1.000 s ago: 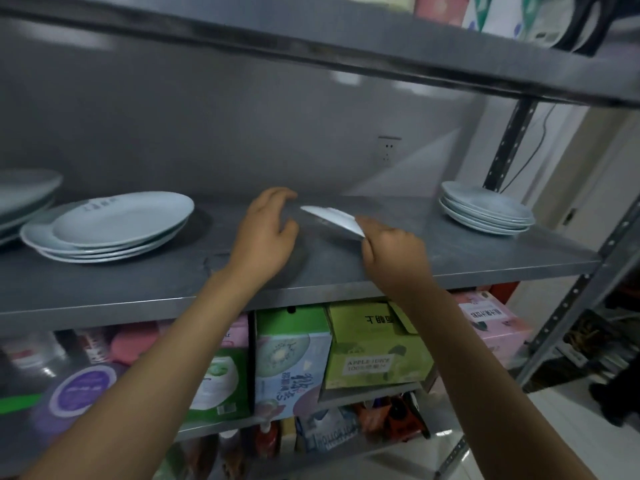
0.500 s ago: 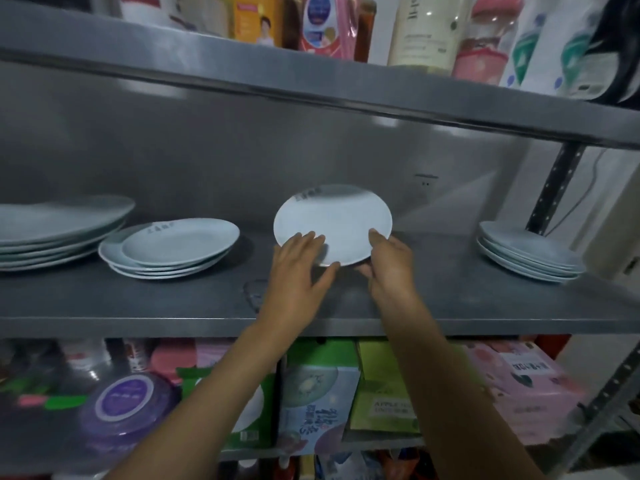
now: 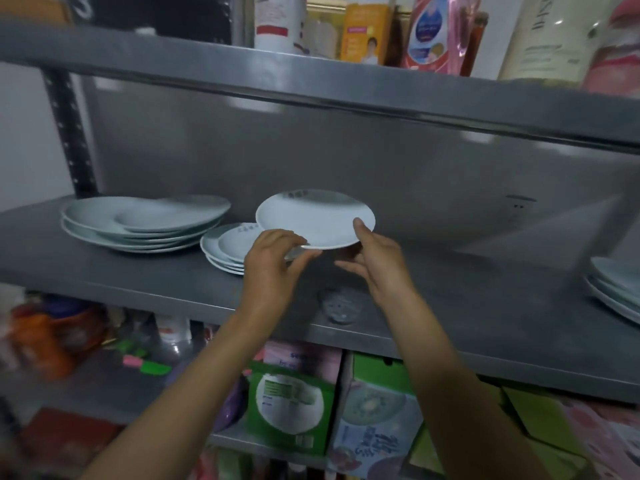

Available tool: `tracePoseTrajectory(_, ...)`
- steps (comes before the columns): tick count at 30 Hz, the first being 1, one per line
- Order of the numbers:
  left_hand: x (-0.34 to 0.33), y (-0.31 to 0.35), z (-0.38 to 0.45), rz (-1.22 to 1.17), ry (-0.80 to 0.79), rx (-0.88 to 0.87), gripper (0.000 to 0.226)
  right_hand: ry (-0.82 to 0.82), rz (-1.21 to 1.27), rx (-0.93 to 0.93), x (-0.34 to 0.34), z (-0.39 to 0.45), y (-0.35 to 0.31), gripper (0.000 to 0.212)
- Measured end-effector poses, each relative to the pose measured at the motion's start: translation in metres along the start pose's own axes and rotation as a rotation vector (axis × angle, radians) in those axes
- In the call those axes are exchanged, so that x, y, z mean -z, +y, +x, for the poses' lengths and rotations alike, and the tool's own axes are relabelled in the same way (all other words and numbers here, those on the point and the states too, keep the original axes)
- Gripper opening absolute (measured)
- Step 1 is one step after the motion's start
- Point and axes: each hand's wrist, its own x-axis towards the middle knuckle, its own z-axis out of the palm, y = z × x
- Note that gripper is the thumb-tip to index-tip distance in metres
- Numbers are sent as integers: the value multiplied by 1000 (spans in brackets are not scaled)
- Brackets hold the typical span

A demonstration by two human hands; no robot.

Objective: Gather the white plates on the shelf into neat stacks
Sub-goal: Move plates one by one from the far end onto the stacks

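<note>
You're mid-carry here: both hands are on one small white plate [image 3: 315,218], held up off the metal shelf [image 3: 138,275] with its face tipped toward you. Your left hand [image 3: 273,261] pinches the near rim at about 7 o'clock on the plate, thumb and fingertips curled onto the edge, and your right hand [image 3: 375,263] has its thumb up on the rim at about 4 o'clock with the other fingers tucked underneath, so it's gripping too. The likely target is the stack of small plates [image 3: 227,249] just beside your left hand, at roughly 8 o'clock from the plate you're holding. Its printed marks look like a match for the one in your hands, though they're too blurry to read. Past that, further out toward 9 o'clock, sits the stack of bigger plates [image 3: 145,220], and another plate stack [image 3: 613,289] is way off at 3 o'clock by the frame edge. I'd say the next move is to level the plate, slide it left over the small stack, and centre it before you let go. Your left hand is between plate and stack, so you'll probably want it clear of the rim first.
</note>
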Motion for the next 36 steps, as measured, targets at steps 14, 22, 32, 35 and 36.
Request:
tracePoseTrajectory(14,53,-71,2,115,56,140,21,81,-306,271,-51,6,30,27)
tracePoseTrajectory(22,47,-68,-11,80,19,137,19,108,-282,287,-48,6,33,15)
tracePoseTrajectory(32,46,-75,-2,116,-75,200,23,155,-281,294,-33,7,40,19)
tracePoseTrajectory(35,43,-78,-8,118,-104,216,26,162,-298,281,-25,6,45,22)
tracePoseTrajectory(36,42,-77,-8,133,-102,217,28,167,-304,276,-22,6,47,21)
